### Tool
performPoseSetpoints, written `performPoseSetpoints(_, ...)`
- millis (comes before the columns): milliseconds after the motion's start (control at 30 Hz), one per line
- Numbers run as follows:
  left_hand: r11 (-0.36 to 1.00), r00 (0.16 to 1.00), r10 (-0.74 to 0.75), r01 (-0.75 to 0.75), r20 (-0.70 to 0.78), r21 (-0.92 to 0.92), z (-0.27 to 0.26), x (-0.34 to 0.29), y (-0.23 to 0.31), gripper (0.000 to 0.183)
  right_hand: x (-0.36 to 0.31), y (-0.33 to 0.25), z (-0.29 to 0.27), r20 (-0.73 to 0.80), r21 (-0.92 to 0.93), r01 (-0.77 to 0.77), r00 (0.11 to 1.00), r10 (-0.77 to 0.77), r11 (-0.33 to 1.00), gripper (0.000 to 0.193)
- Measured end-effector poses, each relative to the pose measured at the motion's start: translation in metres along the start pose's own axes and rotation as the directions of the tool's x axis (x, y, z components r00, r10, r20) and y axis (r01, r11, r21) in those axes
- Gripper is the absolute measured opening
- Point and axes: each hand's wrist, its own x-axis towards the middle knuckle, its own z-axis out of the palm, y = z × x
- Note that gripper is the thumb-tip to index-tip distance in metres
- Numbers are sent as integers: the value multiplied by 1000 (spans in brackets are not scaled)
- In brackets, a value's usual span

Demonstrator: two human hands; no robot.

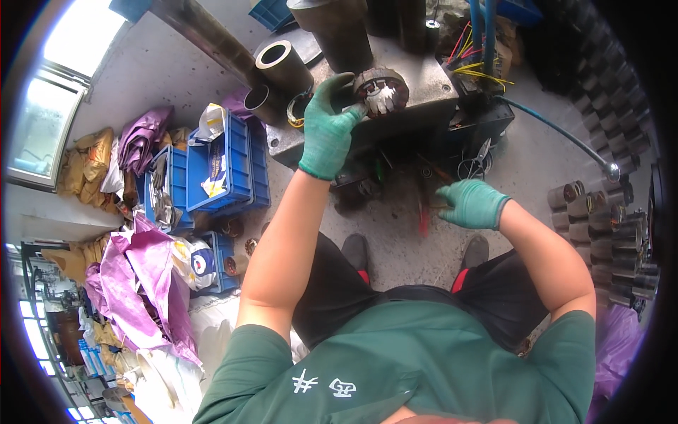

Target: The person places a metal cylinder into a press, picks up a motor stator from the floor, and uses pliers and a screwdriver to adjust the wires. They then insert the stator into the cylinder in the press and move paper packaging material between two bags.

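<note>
My left hand, in a green glove, reaches forward to the metal bench block. Its thumb and fingers curve round the left side of a motor stator, a dark ring with reddish-brown parts and pale strips inside. The stator rests near the block's front edge, under a thick steel column. My right hand, gloved the same way, hangs lower, in front of the block. Its fingers are drawn together; what they hold, if anything, is hard to make out. Close to the fingertips shows a red-handled tool, blurred.
Steel tubes stand left on the metal block. Scissors lie at its front right. Blue crates and a purple sack are to the left. Stacked metal cylinders and a blue hose are right.
</note>
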Motion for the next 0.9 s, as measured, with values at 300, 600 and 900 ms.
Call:
performPoseSetpoints(300, 977, 992, -6, 33, 127, -209, 13, -24, 17, 61, -30, -26, -77, -292, 935, 234, 935, 200, 267, 61)
performPoseSetpoints(600, 644, 709, 561, -698, 427, 313, 31, -37, 30, 53, -15, 2, -66, -9, 962, 12, 1000, 11, -272, 59)
performPoseSetpoints(900, 297, 419, 686, -908, 595, 297, 31, -41, 26, 54, -10, 3, -51, -229, 920, 197, 972, -58, -338, 49)
